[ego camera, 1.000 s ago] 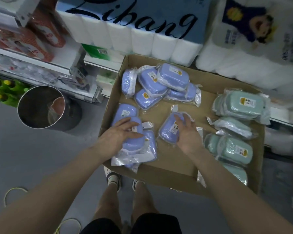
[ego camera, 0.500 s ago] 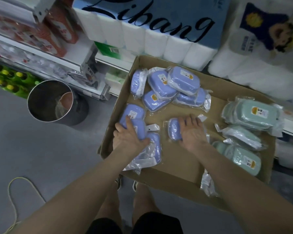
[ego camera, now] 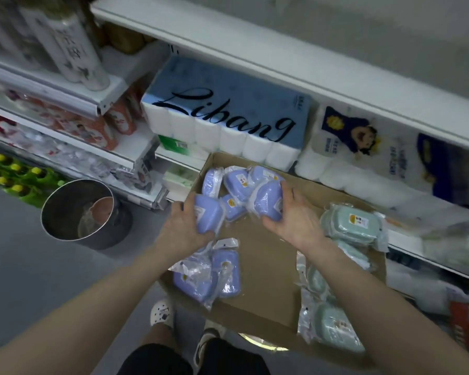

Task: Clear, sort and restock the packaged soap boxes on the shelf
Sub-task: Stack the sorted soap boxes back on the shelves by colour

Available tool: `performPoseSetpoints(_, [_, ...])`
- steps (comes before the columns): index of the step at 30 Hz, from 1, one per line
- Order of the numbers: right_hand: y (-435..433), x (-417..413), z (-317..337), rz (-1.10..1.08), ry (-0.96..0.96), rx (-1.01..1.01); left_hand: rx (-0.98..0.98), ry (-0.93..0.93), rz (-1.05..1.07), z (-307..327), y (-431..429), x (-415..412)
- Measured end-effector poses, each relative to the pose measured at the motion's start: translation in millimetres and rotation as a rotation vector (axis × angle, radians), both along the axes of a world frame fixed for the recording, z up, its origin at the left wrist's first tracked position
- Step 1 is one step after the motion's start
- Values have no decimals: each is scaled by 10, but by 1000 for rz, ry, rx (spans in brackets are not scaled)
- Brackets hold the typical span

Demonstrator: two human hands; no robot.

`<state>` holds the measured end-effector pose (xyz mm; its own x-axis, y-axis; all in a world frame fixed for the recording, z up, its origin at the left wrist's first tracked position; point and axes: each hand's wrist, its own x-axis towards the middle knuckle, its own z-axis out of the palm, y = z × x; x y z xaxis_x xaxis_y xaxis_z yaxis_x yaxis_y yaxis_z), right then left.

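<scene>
1. The left hand curls its fingers round one blue soap box, thumb under the near edge, at about 10 o'clock in the cardboard tray.
2. The right hand grips a second blue box, palm turned inward, fingers over the far side and thumb below, at about 1 o'clock from the tray's middle.
3. The two held boxes sit near each other but apart, with another wrapped blue pack showing between them.
4. A blue pile lies at the tray's 12 o'clock, against the far wall. The second blue box overlaps it in view; whether they touch cannot be told.
5. A blue pair in crinkled clear wrap lies flat at 7 o'clock, by the near left corner.
6. Green soap boxes are stacked at 3 o'clock, and more green packs run down the right side to 5 o'clock.
7. Past the tray at 12 o'clock a toilet roll pack lettered "Libang" sits on the lower shelf, under a white shelf edge.
8. A metal bin stands on the grey floor at the tray's 9 o'clock.
</scene>
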<state>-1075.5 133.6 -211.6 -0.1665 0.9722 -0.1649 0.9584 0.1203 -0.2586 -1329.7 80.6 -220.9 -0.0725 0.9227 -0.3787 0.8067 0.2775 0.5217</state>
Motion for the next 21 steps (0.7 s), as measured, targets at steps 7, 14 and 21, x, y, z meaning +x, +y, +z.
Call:
performPoseSetpoints(7, [299, -326, 983, 60, 110, 283, 347, 42, 7, 815, 320, -398])
performPoseSetpoints(14, [793, -761, 1862, 166, -2, 619, 630, 47, -44, 1660, 943, -920])
performPoseSetpoints(21, [1423, -1178, 2492, 17, 33, 690, 714, 39, -102, 2306, 1884, -1287])
